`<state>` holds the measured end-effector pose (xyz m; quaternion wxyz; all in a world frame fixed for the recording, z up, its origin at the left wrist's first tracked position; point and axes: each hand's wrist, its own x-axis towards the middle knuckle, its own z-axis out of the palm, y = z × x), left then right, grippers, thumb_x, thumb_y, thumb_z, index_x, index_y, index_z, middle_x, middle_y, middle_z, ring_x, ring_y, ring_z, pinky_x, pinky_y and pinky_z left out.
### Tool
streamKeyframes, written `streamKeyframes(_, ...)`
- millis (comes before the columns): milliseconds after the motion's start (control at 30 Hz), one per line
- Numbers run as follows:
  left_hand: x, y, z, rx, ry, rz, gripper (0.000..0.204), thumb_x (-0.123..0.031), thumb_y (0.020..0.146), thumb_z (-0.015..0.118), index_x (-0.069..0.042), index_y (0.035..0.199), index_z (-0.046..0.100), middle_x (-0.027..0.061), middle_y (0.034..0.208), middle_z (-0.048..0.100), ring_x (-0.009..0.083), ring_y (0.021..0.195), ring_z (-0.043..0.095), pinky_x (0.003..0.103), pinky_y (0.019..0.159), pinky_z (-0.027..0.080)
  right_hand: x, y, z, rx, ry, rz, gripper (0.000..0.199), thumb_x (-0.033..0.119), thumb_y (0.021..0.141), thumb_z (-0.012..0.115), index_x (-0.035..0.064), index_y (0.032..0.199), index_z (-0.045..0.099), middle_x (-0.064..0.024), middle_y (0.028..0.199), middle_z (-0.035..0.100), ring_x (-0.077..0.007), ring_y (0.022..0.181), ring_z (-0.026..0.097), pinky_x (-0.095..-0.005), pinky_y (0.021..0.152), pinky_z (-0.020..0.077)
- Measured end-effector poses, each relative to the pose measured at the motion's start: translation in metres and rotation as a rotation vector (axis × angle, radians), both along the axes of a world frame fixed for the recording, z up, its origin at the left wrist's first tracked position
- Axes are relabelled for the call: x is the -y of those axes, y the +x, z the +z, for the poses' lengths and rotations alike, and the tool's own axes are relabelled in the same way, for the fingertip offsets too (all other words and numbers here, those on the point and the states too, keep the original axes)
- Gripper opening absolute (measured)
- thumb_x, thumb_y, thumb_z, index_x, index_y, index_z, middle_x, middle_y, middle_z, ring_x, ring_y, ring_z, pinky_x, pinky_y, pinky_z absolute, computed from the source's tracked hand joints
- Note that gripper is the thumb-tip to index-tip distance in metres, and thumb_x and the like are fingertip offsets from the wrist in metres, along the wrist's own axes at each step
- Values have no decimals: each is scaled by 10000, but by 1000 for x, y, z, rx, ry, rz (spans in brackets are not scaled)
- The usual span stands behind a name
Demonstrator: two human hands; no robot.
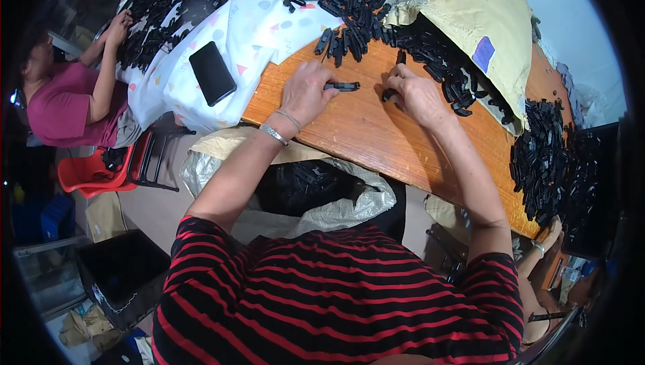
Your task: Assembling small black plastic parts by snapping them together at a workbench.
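Observation:
My left hand [306,93] rests on the wooden table [376,136] and pinches a long black plastic part [344,86] at its left end. My right hand [418,93] lies a little to the right, fingers closed on a small black plastic piece [390,94] against the tabletop. Another black piece [401,58] stands just beyond its fingertips. A heap of several black plastic parts [376,19] lies right behind both hands.
A black phone [212,72] lies on a white patterned cloth [228,35] at the left. A tan sack [470,9] covers the far side. More black parts [541,156] pile at the right edge. A person in a red shirt [64,106] works at the left. An open sack of parts [309,190] sits under the table.

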<state>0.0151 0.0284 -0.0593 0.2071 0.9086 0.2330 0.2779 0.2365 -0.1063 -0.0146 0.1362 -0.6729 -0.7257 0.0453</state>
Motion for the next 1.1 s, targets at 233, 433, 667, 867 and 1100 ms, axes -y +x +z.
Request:
streamKeyframes(233,6,0,5,63,-101,-18,192,-49,740,725,-59,871,585,108,847,593,320,814,581,396,710,485,-5,-19,-1,-176,29,-158,204,65,824,659,45,1015,593,-148,858,617,-321,795,636,-384,649,509)
streamKeyframes(433,18,-2,6,411,-806,-76,183,34,803,660,-17,963,586,56,891,632,140,784,639,283,666,510,-5,-58,20,-443,196,-2,287,63,849,652,63,1131,597,-139,890,612,-301,796,636,-356,622,500)
streamKeyframes(667,31,-14,28,584,-1092,-187,225,45,872,612,31,1090,556,67,984,636,94,835,641,190,733,526,-2,-78,35,-238,344,24,289,26,816,676,56,1097,619,-129,900,598,-289,753,633,-337,612,510)
streamKeyframes(867,32,-21,36,602,-1119,-204,222,29,886,608,49,1100,555,94,997,646,136,886,669,212,777,551,-3,-89,45,-338,412,46,243,23,803,706,33,1041,654,-97,897,620,-189,683,630,-281,569,499)
streamKeyframes(1100,41,-29,48,581,-1086,-174,239,7,887,621,52,1113,558,97,993,651,124,853,669,197,745,546,-2,-89,43,-380,312,19,237,15,798,708,29,1033,684,-95,900,653,-160,667,628,-263,567,494)
